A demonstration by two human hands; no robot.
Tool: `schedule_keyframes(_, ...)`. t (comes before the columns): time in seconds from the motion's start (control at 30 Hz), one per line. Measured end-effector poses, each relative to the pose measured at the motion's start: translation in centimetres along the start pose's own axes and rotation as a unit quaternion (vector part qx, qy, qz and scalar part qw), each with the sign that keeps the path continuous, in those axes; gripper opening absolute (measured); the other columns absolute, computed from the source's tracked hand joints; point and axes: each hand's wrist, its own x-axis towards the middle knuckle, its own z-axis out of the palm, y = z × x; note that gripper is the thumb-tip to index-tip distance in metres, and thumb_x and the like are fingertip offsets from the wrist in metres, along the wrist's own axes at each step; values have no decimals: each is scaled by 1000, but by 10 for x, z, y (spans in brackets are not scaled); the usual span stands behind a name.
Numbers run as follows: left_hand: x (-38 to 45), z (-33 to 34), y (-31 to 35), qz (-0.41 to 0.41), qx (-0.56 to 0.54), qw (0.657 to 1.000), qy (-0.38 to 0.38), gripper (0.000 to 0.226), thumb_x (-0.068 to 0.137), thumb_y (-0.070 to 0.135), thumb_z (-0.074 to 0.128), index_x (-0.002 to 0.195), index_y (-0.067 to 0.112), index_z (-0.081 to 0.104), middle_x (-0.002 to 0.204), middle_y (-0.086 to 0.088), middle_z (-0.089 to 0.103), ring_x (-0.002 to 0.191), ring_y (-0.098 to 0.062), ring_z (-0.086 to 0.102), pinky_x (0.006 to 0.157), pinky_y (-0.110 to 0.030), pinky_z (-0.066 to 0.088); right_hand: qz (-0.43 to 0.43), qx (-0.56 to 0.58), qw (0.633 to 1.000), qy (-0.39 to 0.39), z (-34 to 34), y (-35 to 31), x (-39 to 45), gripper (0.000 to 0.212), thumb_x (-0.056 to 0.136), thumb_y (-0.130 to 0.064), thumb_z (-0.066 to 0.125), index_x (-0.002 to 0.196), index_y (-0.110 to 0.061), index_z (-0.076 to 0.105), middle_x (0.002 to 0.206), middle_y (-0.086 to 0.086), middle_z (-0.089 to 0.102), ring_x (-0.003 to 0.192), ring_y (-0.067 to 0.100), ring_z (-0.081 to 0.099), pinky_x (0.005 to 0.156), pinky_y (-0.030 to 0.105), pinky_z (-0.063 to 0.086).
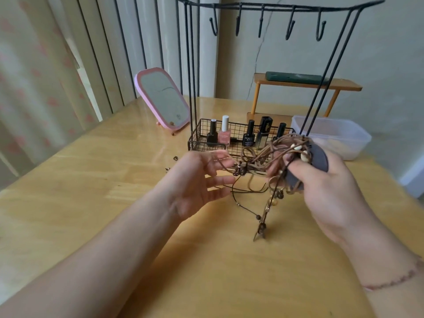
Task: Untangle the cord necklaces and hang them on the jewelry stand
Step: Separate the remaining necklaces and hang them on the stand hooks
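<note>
Right hand (330, 187), fingers (275, 167) curled around a tangle of brown cord necklaces (270, 157) and a grey piece, above the bench (114, 180); pendants dangle below. Left hand (197, 182), fingers spread and released, beside the trailing cords. Beyond the fingers, the jewelry stand (275, 8), hooks bare.

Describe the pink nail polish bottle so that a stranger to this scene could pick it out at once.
Find the black wire jewelry stand on the wooden table. In its basket stands a row of small bottles. The pink nail polish bottle, second from the left, alone has a white cap; its neighbours are black.
</note>
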Motion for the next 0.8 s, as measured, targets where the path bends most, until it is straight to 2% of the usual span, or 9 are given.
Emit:
schedule_keyframes(0.1,-4,13,-9,40,56,998,14,44,79,-2,38,116,13,58,94,-4,59,89,-27,60,77,-41,53,-4,25,1000,-1,1,1,1,15,74,-29,51,73,-29,66,80,13,67,86,44,65,84,66,51)
schedule_keyframes(0.17,-6,21,-17,74,102,992,-5,44,81,12,52,124,20,52,96,-2,57,94,-23,60,89,-44,52,-30,-1,999,17,1,1,1,23,70,-38,52,82,-22,64,82,16,65,85,44,62,80,65,51)
schedule_keyframes(0.3,-9,30,-30,86,241,962,-95,110,59,41,80,149,37,18,126,6,55,113,-11,60,105,-42,46,-108,-74,989,62,3,-5,-1,16,78,-27,52,87,-21,64,83,-3,67,81,11,63,76,27,53)
schedule_keyframes(0.37,-11,33,-37,126,327,931,-106,121,68,41,85,153,38,-1,137,10,46,122,-11,54,108,-37,44,-131,-103,983,79,4,-7,-2,16,80,-21,51,90,-20,63,82,-6,66,80,7,61,71,26,53)
schedule_keyframes(0.47,-10,35,-48,208,462,860,-59,108,73,48,82,153,25,14,129,11,50,114,-13,54,101,-27,46,-140,-100,980,105,4,-6,-4,21,83,-19,51,99,-15,64,81,-6,65,78,11,62,70,45,57)
schedule_keyframes(0.57,-10,36,-53,239,517,819,-67,85,70,56,81,137,20,42,102,4,64,84,-14,61,76,-27,52,-125,-59,980,141,5,-7,-4,27,84,-20,53,109,-21,65,85,-14,67,83,8,65,74,50,58)
schedule_keyframes(0.63,-11,37,-55,262,534,800,-77,51,74,52,78,111,24,56,84,5,62,71,-12,56,64,-24,45,-132,-42,978,159,5,-7,-4,23,84,-18,54,101,-27,64,83,-22,66,81,3,64,77,44,59)
schedule_keyframes(0.7,-12,36,-55,286,533,792,-81,23,83,40,73,82,28,54,73,7,59,64,-11,50,59,-23,40,-142,-28,973,177,3,-8,-3,21,84,-14,54,92,-32,61,78,-25,65,74,-3,62,71,27,56)
schedule_keyframes(0.8,-9,32,-54,270,544,788,-99,10,90,24,63,83,20,59,75,4,64,69,-15,55,66,-32,49,-145,34,967,206,-1,-9,-1,24,86,-10,56,85,-33,63,75,-22,67,71,-3,62,64,18,52)
